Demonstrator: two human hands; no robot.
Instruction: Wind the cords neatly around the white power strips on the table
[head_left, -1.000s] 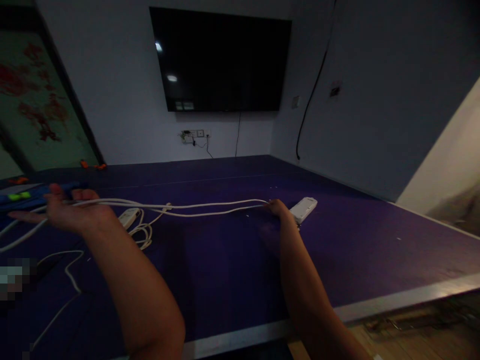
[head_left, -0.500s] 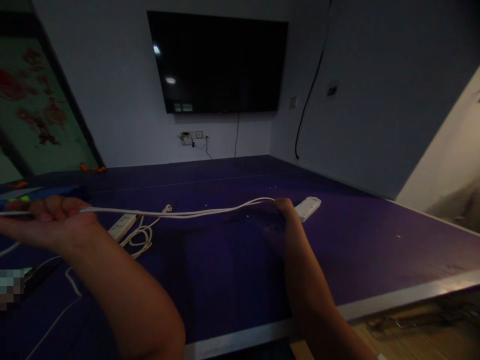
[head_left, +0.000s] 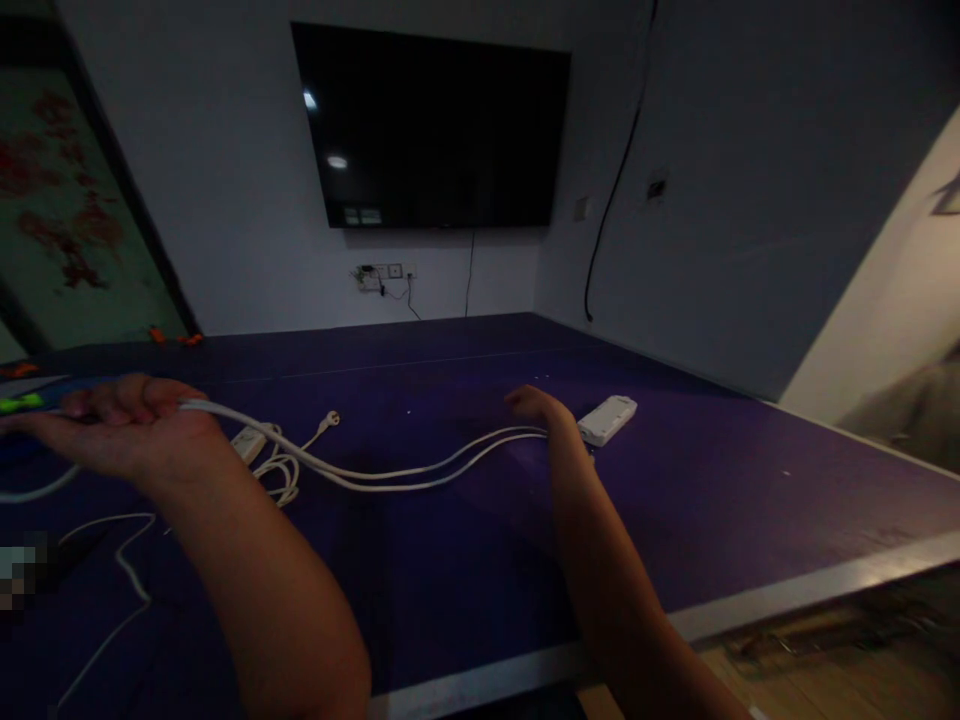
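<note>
My left hand point(head_left: 139, 405) is closed around a doubled white cable point(head_left: 405, 480), at the left. Two strands run from it to the right, sagging just above or onto the purple surface point(head_left: 465, 570). They pass behind my right wrist, toward a white power strip point(head_left: 609, 420). My right hand point(head_left: 532, 402) is above the cable, apart from it, with its few visible fingers loosely bent and nothing seen in them. Behind my left forearm lie another power strip point(head_left: 249, 442) and its coiled white cord point(head_left: 281, 475) with a plug point(head_left: 330, 420).
A blue and green object point(head_left: 34, 400) is partly behind my left hand. A thin white cord point(head_left: 127, 570) lies at the lower left. The surface has a pale front edge point(head_left: 750, 605). A television point(head_left: 442, 130) and wall sockets point(head_left: 386, 272) are at the back.
My right hand has let go of the cable and moved slightly left. The cable strands have dropped and slackened, and my left hand has shifted a little right, still holding them.
</note>
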